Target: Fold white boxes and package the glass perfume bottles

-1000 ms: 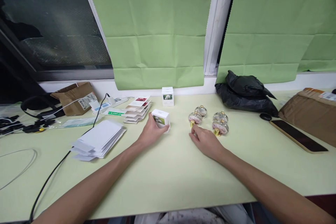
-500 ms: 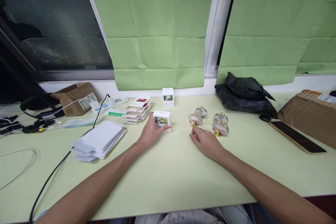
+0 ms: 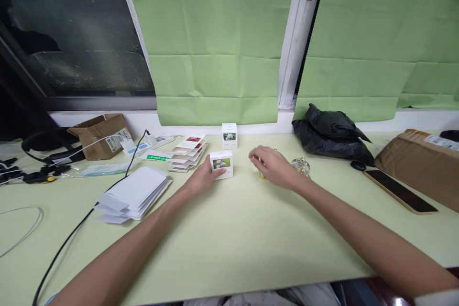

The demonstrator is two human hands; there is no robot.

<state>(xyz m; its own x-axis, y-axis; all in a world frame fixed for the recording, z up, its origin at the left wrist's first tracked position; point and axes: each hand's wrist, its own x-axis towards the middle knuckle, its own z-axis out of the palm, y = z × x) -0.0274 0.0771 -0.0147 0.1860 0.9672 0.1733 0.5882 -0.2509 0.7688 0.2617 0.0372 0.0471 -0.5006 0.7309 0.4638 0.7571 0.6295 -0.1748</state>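
Observation:
My left hand [image 3: 202, 179] grips a small white box [image 3: 222, 164] with a flower picture, which stands on the pale green table [image 3: 229, 244]. My right hand [image 3: 274, 167] hovers palm down just right of that box, fingers loosely bent, and nothing shows between them. It covers most of the round glass bottles with gold caps. One bottle [image 3: 301, 166] shows past the hand, and a gold cap [image 3: 263, 177] peeks out under the palm. A second white box [image 3: 229, 135] stands by the wall behind.
A fanned pile of picture cards [image 3: 188, 151] and a stack of white sheets [image 3: 134, 192] lie at left, crossed by a black cable [image 3: 71, 239]. A black bag [image 3: 332, 136], a phone [image 3: 399, 191] and brown parcels [image 3: 421, 162] lie at right.
My right hand has lifted off the front bottle's gold cap and moved left and away from me, over the bottles. My left hand has kept hold of the white box, now square to me.

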